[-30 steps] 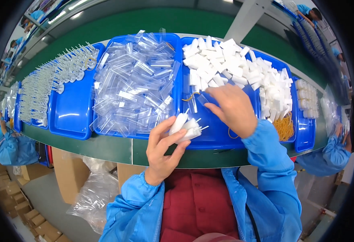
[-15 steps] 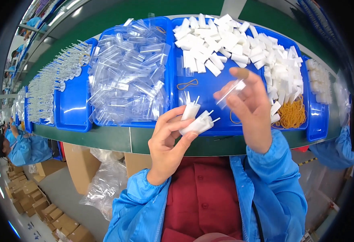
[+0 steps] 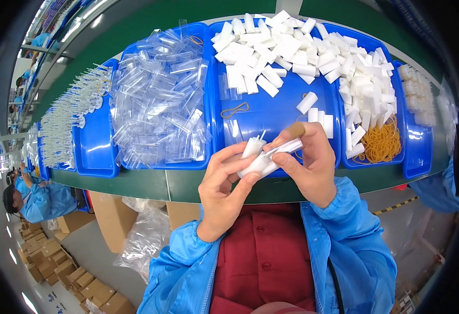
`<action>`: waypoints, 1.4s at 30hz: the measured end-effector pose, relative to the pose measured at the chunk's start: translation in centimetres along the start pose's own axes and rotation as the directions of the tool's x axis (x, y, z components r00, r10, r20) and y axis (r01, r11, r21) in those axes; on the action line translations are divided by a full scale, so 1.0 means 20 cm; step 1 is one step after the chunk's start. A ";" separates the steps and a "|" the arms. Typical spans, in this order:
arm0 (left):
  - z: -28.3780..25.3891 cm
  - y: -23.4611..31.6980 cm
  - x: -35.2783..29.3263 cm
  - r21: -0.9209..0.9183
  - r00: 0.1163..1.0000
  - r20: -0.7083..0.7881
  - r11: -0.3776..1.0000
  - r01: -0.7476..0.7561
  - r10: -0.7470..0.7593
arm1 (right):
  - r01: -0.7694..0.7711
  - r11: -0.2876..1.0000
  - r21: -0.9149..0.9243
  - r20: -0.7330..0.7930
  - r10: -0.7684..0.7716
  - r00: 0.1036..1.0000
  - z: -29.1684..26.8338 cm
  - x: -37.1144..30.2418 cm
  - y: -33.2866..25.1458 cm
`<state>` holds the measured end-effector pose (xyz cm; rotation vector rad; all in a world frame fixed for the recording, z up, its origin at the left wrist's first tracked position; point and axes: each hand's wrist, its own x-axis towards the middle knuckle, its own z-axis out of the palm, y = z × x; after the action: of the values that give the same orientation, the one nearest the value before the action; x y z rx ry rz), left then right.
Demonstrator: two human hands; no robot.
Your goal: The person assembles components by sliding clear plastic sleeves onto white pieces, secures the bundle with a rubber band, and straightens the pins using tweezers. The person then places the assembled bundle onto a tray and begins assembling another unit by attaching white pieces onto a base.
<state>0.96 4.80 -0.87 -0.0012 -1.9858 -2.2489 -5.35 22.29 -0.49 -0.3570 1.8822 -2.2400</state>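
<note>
My left hand (image 3: 223,180) is closed around several white plastic pieces (image 3: 255,159), whose thin white stems point away from me. Between thumb and fingers of my right hand (image 3: 311,163) is a clear plastic sleeve (image 3: 289,149). The sleeve's near end meets one of the white pieces; how far it sits over the stem is hidden. A brown band wraps one of my right fingers. Both hands are over the front edge of a blue tray (image 3: 255,112), where several white blocks (image 3: 305,103) and a yellow rubber band (image 3: 234,110) lie.
Left of it, another tray is heaped with clear sleeves (image 3: 161,99). Farther left stand rows of white stemmed pieces (image 3: 57,125). On the right are white blocks (image 3: 368,83) and a tangle of rubber bands (image 3: 381,141). Cardboard boxes (image 3: 109,220) stand below the green table.
My right hand has moved down and left, bringing the clear sleeve to the white pieces in my left hand. White blocks it had covered in the tray now show.
</note>
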 end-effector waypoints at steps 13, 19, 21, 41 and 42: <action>0.01 0.01 0.03 0.317 0.999 -0.017 0.948 -0.027 0.034 | 0.079 0.963 -0.257 0.024 -0.075 0.997 -0.04 0.00 0.01; 0.01 0.01 0.03 0.482 0.989 0.009 0.866 -0.133 0.147 | 0.056 0.973 -0.224 0.126 -0.028 0.992 -0.10 0.06 -0.02; 0.01 0.03 0.03 0.482 0.995 0.009 0.871 -0.094 0.102 | 0.076 0.944 -0.320 0.151 -0.028 0.988 -0.08 0.04 -0.02; -0.03 0.07 0.01 -0.014 0.999 -0.002 0.999 -0.040 0.040 | 0.170 0.914 -0.369 0.324 -0.045 0.945 -0.11 0.04 -0.04; -0.06 0.07 0.03 -0.012 0.999 -0.007 0.999 -0.045 0.045 | 0.204 0.895 -0.397 0.324 -0.072 0.943 -0.11 0.04 -0.05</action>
<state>0.72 3.41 0.40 -0.0397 -1.9491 -2.2298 -6.71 24.40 0.13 -0.8752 2.2120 -1.6975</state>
